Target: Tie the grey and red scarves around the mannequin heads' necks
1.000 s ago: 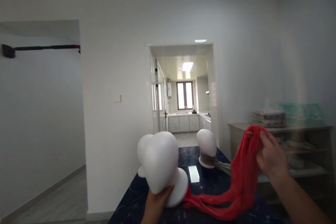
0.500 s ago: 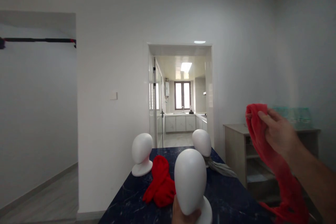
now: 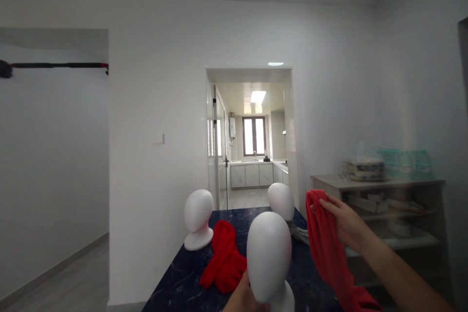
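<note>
In the head view, the nearest white mannequin head (image 3: 269, 256) stands on the dark blue table. My left hand (image 3: 244, 297) is closed at its neck from the left; most of the fingers are hidden by it. My right hand (image 3: 338, 212) pinches the folded top of a red scarf (image 3: 323, 234) off to the right. The scarf hangs from the fingers, its lower end trailing toward the bottom edge. A bundle of brighter red cloth (image 3: 224, 258) lies to the left of the near head.
Two more white mannequin heads, one at the back left (image 3: 198, 217) and one at the back right (image 3: 281, 201), stand on the table (image 3: 244, 215). Grey cloth (image 3: 299, 232) lies beside the right one. A shelf unit (image 3: 402, 185) holding packages stands at the right.
My right hand has moved left and down with the red scarf, nearer the front mannequin head. My left hand stays at that head's neck, with less of its fingers showing.
</note>
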The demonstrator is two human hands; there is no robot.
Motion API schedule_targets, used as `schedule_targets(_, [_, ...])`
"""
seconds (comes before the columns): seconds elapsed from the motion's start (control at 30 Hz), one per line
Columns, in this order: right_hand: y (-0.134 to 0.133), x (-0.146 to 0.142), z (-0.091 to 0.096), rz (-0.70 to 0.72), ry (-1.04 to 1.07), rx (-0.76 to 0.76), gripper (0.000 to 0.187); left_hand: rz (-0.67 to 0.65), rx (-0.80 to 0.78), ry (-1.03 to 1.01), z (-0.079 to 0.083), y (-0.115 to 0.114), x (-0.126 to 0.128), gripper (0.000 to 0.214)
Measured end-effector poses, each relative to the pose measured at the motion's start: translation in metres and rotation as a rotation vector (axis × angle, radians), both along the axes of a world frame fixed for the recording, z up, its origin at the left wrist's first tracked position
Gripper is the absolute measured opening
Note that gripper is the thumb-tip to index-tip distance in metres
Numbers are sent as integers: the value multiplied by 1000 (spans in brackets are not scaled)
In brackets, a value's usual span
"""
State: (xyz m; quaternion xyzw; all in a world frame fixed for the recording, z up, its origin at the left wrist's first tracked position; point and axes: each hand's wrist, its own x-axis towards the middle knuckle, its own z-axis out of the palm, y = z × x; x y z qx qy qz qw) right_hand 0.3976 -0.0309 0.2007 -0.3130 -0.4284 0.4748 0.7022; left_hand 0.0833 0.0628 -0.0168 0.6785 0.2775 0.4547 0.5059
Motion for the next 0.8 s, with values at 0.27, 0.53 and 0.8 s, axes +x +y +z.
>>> schedule_targets(0.27, [12, -26, -52, 58, 44, -61, 42, -75, -35, -19, -20, 10, 7, 107])
schedule_targets(0.53, [16, -17, -79, 42, 75, -128, 46, 384, 84, 160, -2, 12, -8, 85])
schedule_targets(0.8, [9, -17, -92, 99, -34, -120, 43, 550, 125, 279, 7, 5, -44, 77])
